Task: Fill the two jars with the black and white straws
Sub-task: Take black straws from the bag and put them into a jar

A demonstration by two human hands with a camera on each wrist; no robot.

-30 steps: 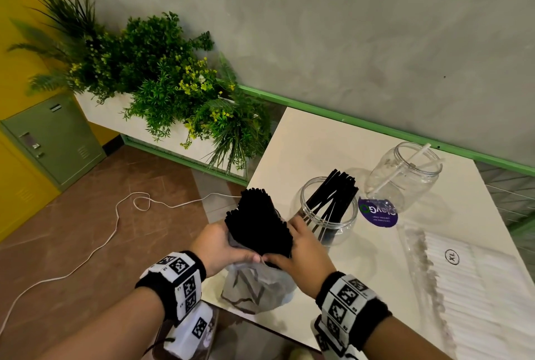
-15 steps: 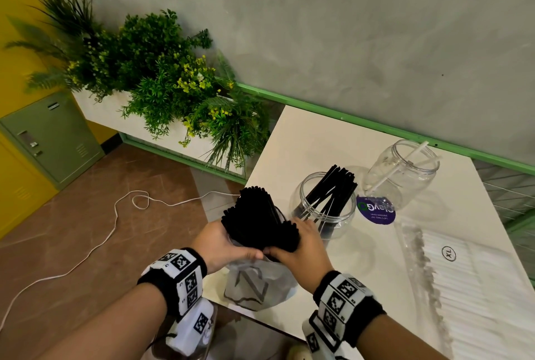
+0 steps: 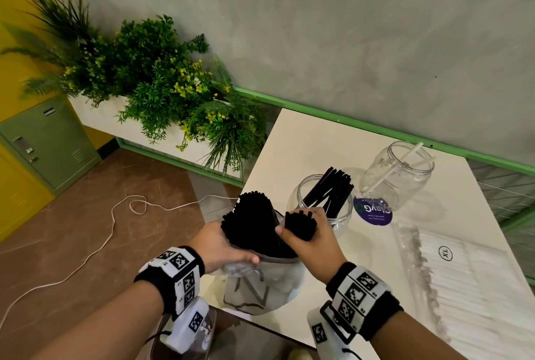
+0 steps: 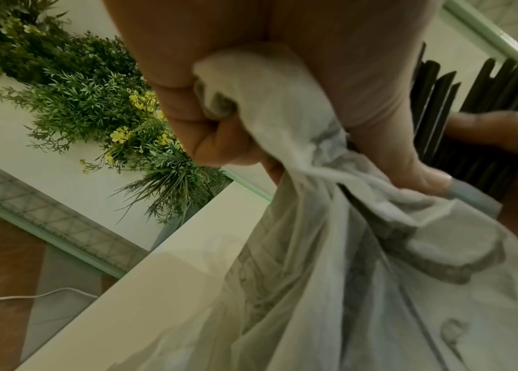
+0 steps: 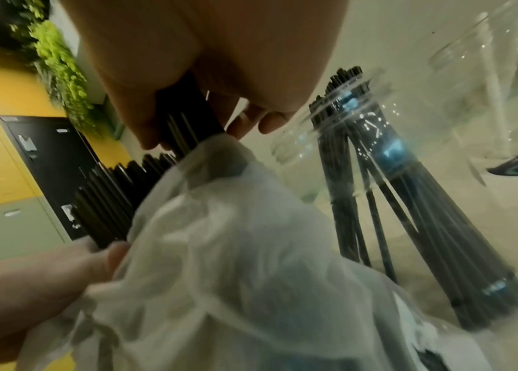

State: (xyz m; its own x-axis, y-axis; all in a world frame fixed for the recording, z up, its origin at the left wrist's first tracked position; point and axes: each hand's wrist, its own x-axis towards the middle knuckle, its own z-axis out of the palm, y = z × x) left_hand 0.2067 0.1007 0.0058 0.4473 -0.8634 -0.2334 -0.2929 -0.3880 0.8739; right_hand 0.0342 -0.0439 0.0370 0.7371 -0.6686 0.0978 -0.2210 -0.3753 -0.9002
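Over the table (image 3: 304, 142), the left hand (image 3: 223, 246) squeezes the bag (image 3: 260, 287) while the right hand (image 3: 309, 241) grips black straws (image 3: 299, 225), which might slip and spill.

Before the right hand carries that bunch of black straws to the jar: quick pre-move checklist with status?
1. Right hand grips a small bunch of black straws: ok.
2. Bunch free of the bag: not ok; its lower ends are still in the plastic bag, seen in the right wrist view.
3. Left hand holds the bag and the main bundle steady: ok.
4. Black-straw jar upright, mouth open, with room: ok.
5. Other jar stands apart, holding one white straw: ok.
6. No straw snagged on the bag's edge: cannot tell.
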